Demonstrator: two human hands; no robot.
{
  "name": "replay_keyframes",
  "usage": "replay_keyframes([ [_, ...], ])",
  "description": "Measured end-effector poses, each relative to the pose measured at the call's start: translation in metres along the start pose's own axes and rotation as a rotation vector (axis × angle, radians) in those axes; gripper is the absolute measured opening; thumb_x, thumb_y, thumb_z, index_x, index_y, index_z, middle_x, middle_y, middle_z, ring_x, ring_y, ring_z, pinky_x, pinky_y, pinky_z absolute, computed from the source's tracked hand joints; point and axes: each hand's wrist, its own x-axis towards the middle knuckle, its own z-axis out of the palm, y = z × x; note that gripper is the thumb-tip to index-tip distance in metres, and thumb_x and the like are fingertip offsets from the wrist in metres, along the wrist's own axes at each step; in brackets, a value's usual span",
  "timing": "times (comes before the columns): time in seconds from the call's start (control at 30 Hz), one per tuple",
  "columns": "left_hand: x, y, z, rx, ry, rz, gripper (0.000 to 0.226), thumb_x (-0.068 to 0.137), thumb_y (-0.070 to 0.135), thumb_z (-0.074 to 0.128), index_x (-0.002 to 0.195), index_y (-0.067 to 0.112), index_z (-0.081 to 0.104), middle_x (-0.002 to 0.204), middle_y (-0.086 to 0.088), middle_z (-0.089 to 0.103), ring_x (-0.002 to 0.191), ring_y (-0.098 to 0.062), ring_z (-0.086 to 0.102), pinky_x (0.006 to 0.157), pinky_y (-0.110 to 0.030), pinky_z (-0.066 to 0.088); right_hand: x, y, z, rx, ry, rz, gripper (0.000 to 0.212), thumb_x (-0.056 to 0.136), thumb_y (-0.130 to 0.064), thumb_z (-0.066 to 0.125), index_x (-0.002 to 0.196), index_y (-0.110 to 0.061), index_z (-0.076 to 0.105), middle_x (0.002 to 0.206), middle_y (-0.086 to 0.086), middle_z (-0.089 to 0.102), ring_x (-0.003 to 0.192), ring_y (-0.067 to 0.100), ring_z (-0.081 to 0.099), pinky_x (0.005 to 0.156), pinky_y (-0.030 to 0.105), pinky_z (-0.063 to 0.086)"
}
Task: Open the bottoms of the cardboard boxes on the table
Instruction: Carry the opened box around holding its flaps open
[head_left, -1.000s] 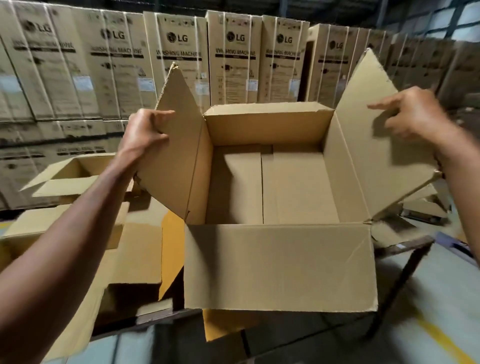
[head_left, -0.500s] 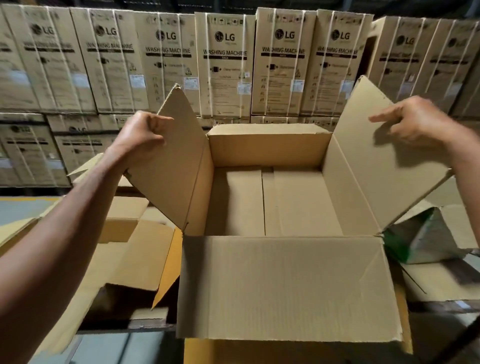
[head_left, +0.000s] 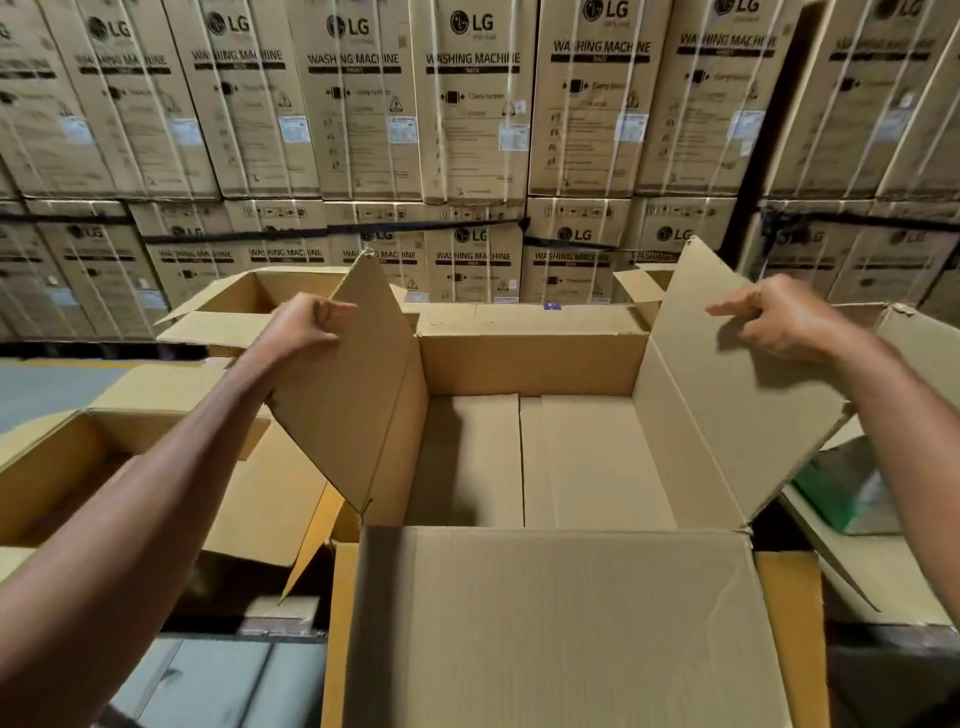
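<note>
A large brown cardboard box (head_left: 561, 623) stands in front of me with all its upper flaps spread out. Inside, its two floor flaps (head_left: 545, 457) lie closed, meeting at a seam down the middle. My left hand (head_left: 304, 332) grips the edge of the raised left flap (head_left: 358, 395). My right hand (head_left: 779, 319) pinches the edge of the raised right flap (head_left: 727, 405), its index finger pointing left. The near flap hangs toward me and the far flap leans back.
More opened cardboard boxes sit at the left (head_left: 67, 467) and behind the left flap (head_left: 244, 306). A green and white package (head_left: 841, 488) lies at the right. A wall of strapped washing-machine cartons (head_left: 467, 130) rises behind. Grey floor shows at the lower left.
The view has tilted and the box now sits lower and closer in it. Both hands keep their hold on the side flaps.
</note>
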Motion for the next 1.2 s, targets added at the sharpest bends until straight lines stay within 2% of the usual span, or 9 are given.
replay_keyframes([
  [0.07,0.001,-0.003,0.013,-0.025,-0.036,-0.017,0.056,0.077,-0.017,0.068,0.13,0.001,0.062,0.134,-0.013,0.062,0.123,-0.025,0.06,0.104,-0.036,0.048,0.006,0.014,0.015,0.02,-0.026,0.01,0.056,0.084,0.017,0.054,0.13,-0.013,0.066,0.131,0.002,0.066,0.128,0.019,0.056,0.114,0.033,0.038],
  [0.17,0.002,-0.012,0.03,-0.006,-0.078,-0.053,0.061,0.076,-0.017,0.066,0.133,0.004,0.06,0.134,-0.015,0.062,0.123,-0.027,0.06,0.106,-0.037,0.047,0.016,0.031,0.035,0.036,-0.063,0.015,0.058,0.083,0.019,0.053,0.129,-0.013,0.066,0.133,0.001,0.065,0.13,0.019,0.055,0.115,0.036,0.037],
  [0.3,0.01,-0.017,0.04,0.01,-0.098,-0.068,0.058,0.077,-0.016,0.065,0.132,0.003,0.061,0.139,-0.012,0.059,0.126,-0.027,0.058,0.108,-0.041,0.046,0.032,0.042,0.046,0.073,-0.105,0.036,0.058,0.083,0.019,0.052,0.129,-0.012,0.066,0.132,0.001,0.066,0.129,0.018,0.056,0.116,0.038,0.038],
  [0.47,0.018,-0.018,0.047,0.041,-0.125,-0.083,0.055,0.081,-0.014,0.065,0.133,0.0,0.06,0.14,-0.014,0.058,0.124,-0.031,0.059,0.102,-0.04,0.048,0.041,0.037,0.058,0.08,-0.121,0.03,0.055,0.083,0.018,0.053,0.13,-0.01,0.065,0.135,0.001,0.064,0.132,0.02,0.053,0.116,0.04,0.038],
  [0.63,0.021,-0.027,0.06,0.056,-0.169,-0.096,0.053,0.083,-0.011,0.068,0.134,0.0,0.058,0.14,-0.017,0.057,0.124,-0.034,0.059,0.099,-0.041,0.048,0.041,0.043,0.074,0.071,-0.16,0.049,0.055,0.084,0.016,0.055,0.132,-0.01,0.064,0.139,0.003,0.061,0.132,0.022,0.052,0.112,0.034,0.039],
  [0.77,0.011,-0.041,0.078,0.037,-0.165,-0.143,0.05,0.083,-0.013,0.066,0.132,-0.001,0.059,0.14,-0.017,0.057,0.127,-0.032,0.057,0.103,-0.039,0.047,0.033,0.057,0.095,0.083,-0.155,0.082,0.056,0.085,0.018,0.051,0.132,-0.009,0.064,0.135,0.008,0.063,0.129,0.023,0.055,0.106,0.025,0.036],
  [0.9,0.001,-0.057,0.087,0.055,-0.154,-0.138,0.055,0.082,-0.015,0.067,0.134,0.001,0.058,0.137,-0.019,0.059,0.124,-0.034,0.059,0.101,-0.04,0.048,0.031,0.075,0.109,0.113,-0.127,0.106,0.059,0.085,0.019,0.051,0.132,-0.012,0.064,0.139,0.005,0.061,0.136,0.022,0.049,0.115,0.031,0.031],
  [1.0,0.0,-0.066,0.089,0.067,-0.154,-0.114,0.059,0.08,-0.015,0.068,0.135,0.004,0.057,0.136,-0.02,0.06,0.123,-0.034,0.06,0.099,-0.042,0.05,0.033,0.081,0.112,0.113,-0.108,0.109,0.06,0.084,0.019,0.051,0.132,-0.014,0.065,0.136,0.002,0.063,0.134,0.02,0.051,0.114,0.028,0.03],
  [1.2,0.0,-0.068,0.091,0.064,-0.176,-0.091,0.064,0.082,-0.015,0.067,0.141,0.005,0.052,0.14,-0.019,0.056,0.129,-0.034,0.056,0.104,-0.042,0.047,0.036,0.089,0.117,0.07,-0.102,0.102,0.06,0.084,0.018,0.051,0.133,-0.015,0.065,0.139,0.002,0.061,0.137,0.022,0.048,0.117,0.032,0.032],
])
